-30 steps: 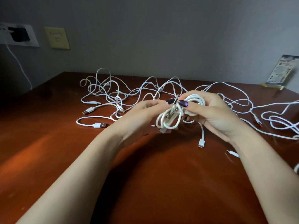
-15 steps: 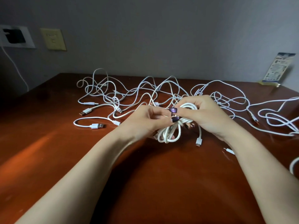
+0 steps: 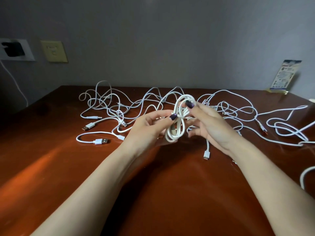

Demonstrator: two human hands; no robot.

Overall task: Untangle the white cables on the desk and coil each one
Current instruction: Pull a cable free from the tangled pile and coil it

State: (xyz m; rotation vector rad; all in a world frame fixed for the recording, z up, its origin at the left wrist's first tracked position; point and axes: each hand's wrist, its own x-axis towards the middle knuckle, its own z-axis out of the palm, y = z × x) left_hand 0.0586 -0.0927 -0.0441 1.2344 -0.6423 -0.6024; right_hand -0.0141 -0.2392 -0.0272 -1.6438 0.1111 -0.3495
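Head view: the coil [image 3: 179, 117] is held at mid-frame above the tabletop [image 3: 153, 193], in front of the loose tangle [image 3: 119, 113].
Change: the coil has been swung from a slanted droop to upright, and the right clasp has been loosened.
Meaning: this cable's coiling is judged nearly finished; the tangle is untouched.
Long axis: vertical, with loops pointing up and down.
Left hand [image 3: 150, 128]: clamped on the coil's waist.
Right hand [image 3: 209, 126]: the thumb is laid on the upper loop; whether it grips cannot be told.

The right hand [image 3: 211, 126] has loosened off the coiled cable [image 3: 176, 108], now upright in the left hand [image 3: 148, 128].
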